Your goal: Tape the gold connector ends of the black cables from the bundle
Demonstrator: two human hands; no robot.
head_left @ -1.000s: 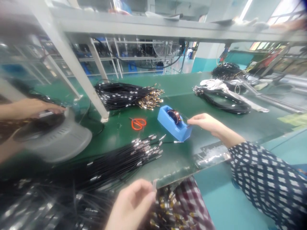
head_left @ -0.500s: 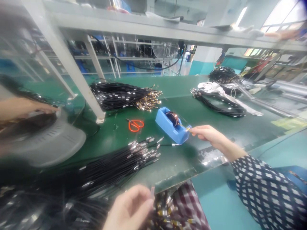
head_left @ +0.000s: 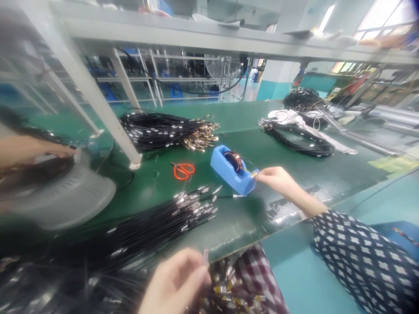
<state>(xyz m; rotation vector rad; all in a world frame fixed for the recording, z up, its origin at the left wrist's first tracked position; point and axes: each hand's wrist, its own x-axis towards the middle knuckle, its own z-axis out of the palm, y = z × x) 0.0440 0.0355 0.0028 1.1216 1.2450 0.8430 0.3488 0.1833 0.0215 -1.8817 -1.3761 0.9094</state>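
Note:
My left hand [head_left: 176,281] is closed in a pinch at the bottom middle, with the small metal end of a cable [head_left: 205,256] standing up from the fingertips. The rest of that cable is hidden by the hand. My right hand [head_left: 275,178] pinches the free end of amber tape [head_left: 253,173] at the front edge of the blue tape dispenser [head_left: 231,175]. A brown tape roll [head_left: 233,161] sits inside the dispenser. Left of it lies a pair of scissors [head_left: 184,171] with orange handles. Black cables [head_left: 157,220] with metal tips lie in front.
Bundled black cables [head_left: 153,131] with yellowish tips lie behind the scissors. Another coil [head_left: 303,141] is at the right. At left, another person's hand [head_left: 36,150] rests on a grey machine [head_left: 70,192]. Taped cable ends [head_left: 225,290] lie on a checked cloth [head_left: 258,270]. A shelf post [head_left: 98,98] stands on the table.
The view shifts slightly. My right hand has moved a little closer to the dispenser's edge, still pinching the tape. My left hand keeps its grip on the cable end.

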